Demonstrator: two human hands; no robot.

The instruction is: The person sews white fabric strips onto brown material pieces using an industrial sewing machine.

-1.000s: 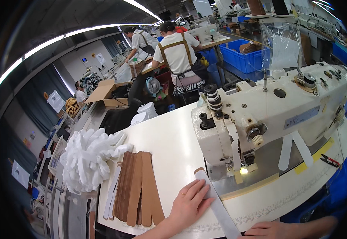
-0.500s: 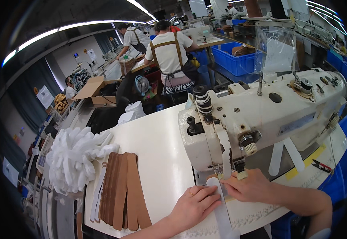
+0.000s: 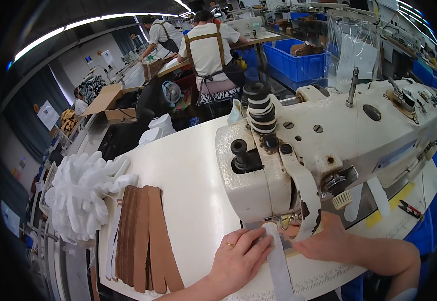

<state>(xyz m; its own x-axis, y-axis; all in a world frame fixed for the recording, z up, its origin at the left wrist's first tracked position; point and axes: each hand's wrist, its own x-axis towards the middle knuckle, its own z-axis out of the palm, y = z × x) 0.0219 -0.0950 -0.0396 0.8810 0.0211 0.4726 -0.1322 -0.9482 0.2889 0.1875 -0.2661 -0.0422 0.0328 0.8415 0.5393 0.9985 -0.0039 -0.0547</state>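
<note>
My left hand (image 3: pixel 243 256) lies with fingers outstretched, slightly bent, on a pale strip (image 3: pixel 278 261) with a rounded end, at the front of the white sewing machine (image 3: pixel 344 140). Something brown shows under that end. My right hand (image 3: pixel 316 238) is at the machine's needle end, fingers curled in; its fingertips are partly hidden by the curved lever (image 3: pixel 309 210), and what they hold is unclear. Left of my hands lie brown strips (image 3: pixel 156 231) and a few pale strips (image 3: pixel 113 241), beside a pile of white looped strips (image 3: pixel 78 195).
Red-handled snips (image 3: pixel 410 210) and pale pieces (image 3: pixel 379 195) lie on the right of the white worktable (image 3: pixel 188 210). Behind are an open carton (image 3: pixel 118 113), a blue crate (image 3: pixel 294 67), a fan (image 3: pixel 171 93), a seated co-worker (image 3: pixel 206 52) and another person (image 3: pixel 156 37).
My right hand has moved up and inward to the needle end of the machine. My left hand stays on the strip, which now stands more steeply. The view has moved closer to the machine.
</note>
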